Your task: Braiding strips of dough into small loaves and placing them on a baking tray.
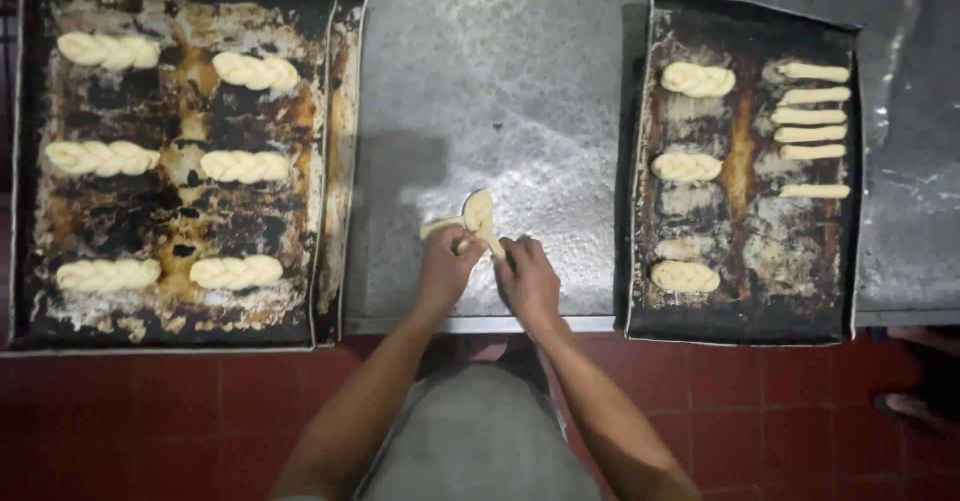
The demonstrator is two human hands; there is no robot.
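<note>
Dough strands (pixel 474 219) sit pinched between your fingers: your left hand (pixel 446 264) closes on the lower end of the pale piece, and your right hand (pixel 528 276) grips the strand just beside it, both hands nearly touching. The piece lies on the floured metal table (pixel 520 81), between 2 dark baking trays. Your left-side tray (pixel 180 211) carries 6 braided loaves (pixel 244 166) in 2 columns. Your right-side tray (pixel 745 306) holds 3 braids (pixel 697 79) and 6 plain dough sticks (pixel 812 113) laid in a column. Red floor tiles (pixel 150 421) show below the table edge.
</note>
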